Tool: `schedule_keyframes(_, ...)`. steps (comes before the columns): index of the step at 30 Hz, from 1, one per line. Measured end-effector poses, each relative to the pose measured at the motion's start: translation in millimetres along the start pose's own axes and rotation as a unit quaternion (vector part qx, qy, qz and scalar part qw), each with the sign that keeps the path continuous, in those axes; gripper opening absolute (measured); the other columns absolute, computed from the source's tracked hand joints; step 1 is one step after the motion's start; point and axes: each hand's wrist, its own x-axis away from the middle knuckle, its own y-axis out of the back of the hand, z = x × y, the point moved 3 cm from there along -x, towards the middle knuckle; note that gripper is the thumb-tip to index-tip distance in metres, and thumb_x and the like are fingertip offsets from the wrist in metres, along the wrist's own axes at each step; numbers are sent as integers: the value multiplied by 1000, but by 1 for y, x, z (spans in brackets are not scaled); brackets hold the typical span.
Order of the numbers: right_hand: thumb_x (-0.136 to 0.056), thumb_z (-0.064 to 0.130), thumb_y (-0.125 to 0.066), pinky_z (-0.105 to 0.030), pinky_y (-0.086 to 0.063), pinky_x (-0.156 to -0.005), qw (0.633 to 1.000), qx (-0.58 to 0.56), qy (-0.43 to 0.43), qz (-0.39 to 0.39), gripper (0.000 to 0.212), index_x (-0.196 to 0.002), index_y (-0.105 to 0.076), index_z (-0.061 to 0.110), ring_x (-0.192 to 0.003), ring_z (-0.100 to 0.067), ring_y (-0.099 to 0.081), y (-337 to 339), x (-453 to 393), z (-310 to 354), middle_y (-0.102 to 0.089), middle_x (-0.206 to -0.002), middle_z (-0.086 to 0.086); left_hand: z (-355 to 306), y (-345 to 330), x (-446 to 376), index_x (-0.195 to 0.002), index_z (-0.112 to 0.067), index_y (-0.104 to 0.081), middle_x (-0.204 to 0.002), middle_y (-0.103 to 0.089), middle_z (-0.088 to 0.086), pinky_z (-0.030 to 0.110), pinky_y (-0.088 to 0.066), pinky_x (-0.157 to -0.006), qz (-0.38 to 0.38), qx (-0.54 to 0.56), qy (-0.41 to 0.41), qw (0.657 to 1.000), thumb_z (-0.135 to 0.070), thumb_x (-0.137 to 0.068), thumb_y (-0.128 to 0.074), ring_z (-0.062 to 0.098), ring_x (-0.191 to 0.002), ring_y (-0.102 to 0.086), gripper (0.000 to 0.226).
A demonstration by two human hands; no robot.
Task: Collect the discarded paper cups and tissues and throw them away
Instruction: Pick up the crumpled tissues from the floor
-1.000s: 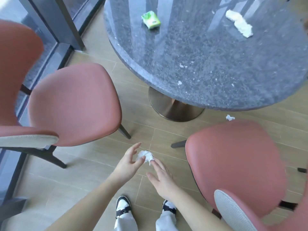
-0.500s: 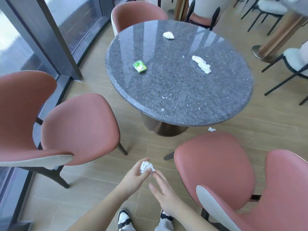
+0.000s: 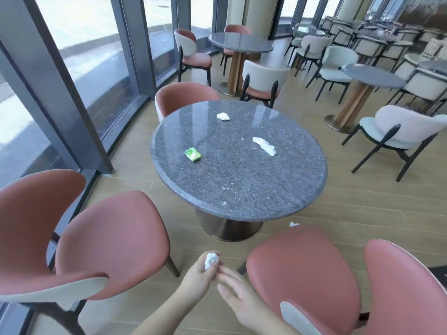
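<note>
My left hand (image 3: 198, 278) grips a crumpled white tissue (image 3: 211, 260) low in the head view, between two pink chairs. My right hand (image 3: 238, 298) is beside it with fingers relaxed and straight, its fingertips close to the left hand. On the round grey stone table (image 3: 242, 189) lie a long white tissue (image 3: 264, 145), a small tissue ball (image 3: 223, 116) at the far side, and a green packet (image 3: 192, 154). A tissue scrap (image 3: 293, 224) lies on the floor by the table's base. No paper cup is in view.
Pink chairs stand at my left (image 3: 106, 243) and right (image 3: 302, 274), with another (image 3: 186, 99) behind the table. Glass window walls with dark frames (image 3: 58, 93) run along the left. More tables (image 3: 240, 43) and pale chairs (image 3: 399, 131) fill the room behind.
The view has risen from the floor to the whole table and room. My left hand has closed around the tissue, and my right fingers have drawn back from it.
</note>
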Motion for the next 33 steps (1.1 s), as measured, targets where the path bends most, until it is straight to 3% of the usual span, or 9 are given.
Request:
schedule_keyframes(5,-105,20,-49,-11,-26,-112,995,-54,-4,-80,28,-127,-62,30,-130,20,-36,14,4,1,-44,-141,28,-30,20,-2,-107,-27,-65,-91,-75,0,32,-59,-83,-47,20,-42,998,-12,-101,-46,14,-86,-71,25)
schedule_keyframes(8,-104,23,-51,-18,-38,-109,982,-103,-46,-150,24,-121,-64,33,-123,11,-51,21,8,-11,-58,-134,19,-46,28,-1,-92,-25,-67,-74,-65,5,33,-58,-72,-39,19,-76,996,0,-97,-40,18,-69,-64,37)
schedule_keyframes(11,-101,18,-56,-14,-47,-88,958,-168,-82,-220,22,-115,-66,31,-109,-1,-66,28,18,-21,-69,-120,10,-55,28,1,-67,-29,-60,-67,-54,2,22,-45,-59,-20,-19,-102,994,5,-92,-35,16,-59,-52,49)
schedule_keyframes(14,-96,7,-61,-11,-48,-77,938,-179,-92,-284,29,-109,-67,32,-95,-6,-68,39,33,-28,-72,-109,5,-57,22,0,-68,-31,-58,-64,-51,-2,24,-41,-60,-13,-26,-101,994,-8,-96,-40,13,-57,-47,41)
schedule_keyframes(17,-94,2,-63,-13,-48,-77,922,-184,-102,-326,37,-108,-66,36,-92,-5,-66,50,50,-33,-71,-100,10,-61,9,-2,-74,-31,-61,-62,-51,-4,27,-41,-62,7,-14,-95,995,-39,-89,-47,12,-58,-48,22)
schedule_keyframes(22,-93,0,-60,-20,-49,-85,898,-195,-118,-376,41,-104,-70,37,-94,-5,-65,63,87,-45,-68,-95,19,-73,-21,-4,-63,-23,-52,-63,-54,-5,16,-42,-60,66,-33,-135,988,-61,-88,-47,12,-59,-49,46)
schedule_keyframes(25,-92,-3,-59,-17,-47,-76,886,-205,-125,-397,41,-102,-71,36,-85,-1,-61,69,111,-52,-66,-93,13,-82,-44,2,-72,-25,-63,-67,-62,-4,16,-45,-63,89,-38,-158,983,-43,-93,-52,11,-62,-56,30)
schedule_keyframes(27,-93,-5,-57,-14,-45,-74,881,-216,-126,-402,42,-101,-70,34,-82,-2,-58,72,128,-57,-63,-95,9,-85,-61,8,-94,-27,-68,-77,-69,-2,17,-50,-68,98,-21,-155,983,-20,-98,-51,17,-72,-66,19)
schedule_keyframes(33,-95,13,-66,-5,-44,-80,870,-236,-98,-421,26,-110,-68,34,-96,4,-62,87,182,-71,-67,-112,13,-93,-117,29,-116,-21,-63,-115,-70,5,36,-56,-94,136,10,-162,977,5,-97,-34,21,-109,-68,44)
